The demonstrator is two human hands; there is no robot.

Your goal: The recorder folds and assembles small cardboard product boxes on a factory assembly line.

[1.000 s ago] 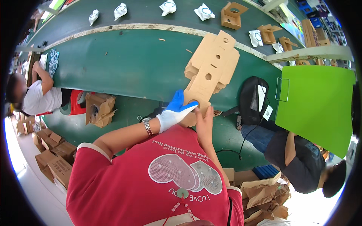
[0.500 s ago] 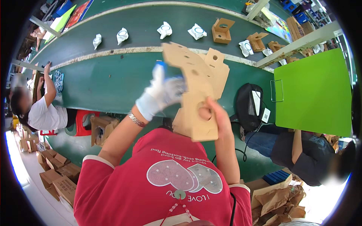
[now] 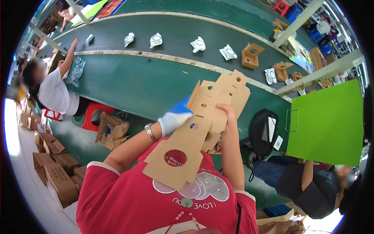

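A person in a red shirt [image 3: 117,199] holds flat cardboard [image 3: 185,138], cut with round holes and slots, before the chest and over the near edge of a green table [image 3: 156,84]. The left hand [image 3: 177,116], in a blue and white glove, grips the cardboard's left edge, and blue shows through one of the holes. The bare right hand [image 3: 229,116] is closed on its right side, a digit lying across the face; how many layers it holds cannot be told. Past that hand, more flat cardboard pieces overlap. On the dark belt [image 3: 175,30] beyond the table, white packets [image 3: 198,45] with ring marks lie in a spaced row, and toward the right stands an open box [image 3: 249,61] with a round hole in its raised flap; its inside cannot be made out. Another open box [image 3: 280,74] stands just beyond a packet. On the floor at the left, beside a red stool [image 3: 92,117], a torn carton [image 3: 117,135] holds something dark, too unclear to name. More cartons [image 3: 58,181] crowd the lower left. At the lower right, a blue thing [image 3: 277,210] sits in a carton near crumpled brown paper [image 3: 286,227].
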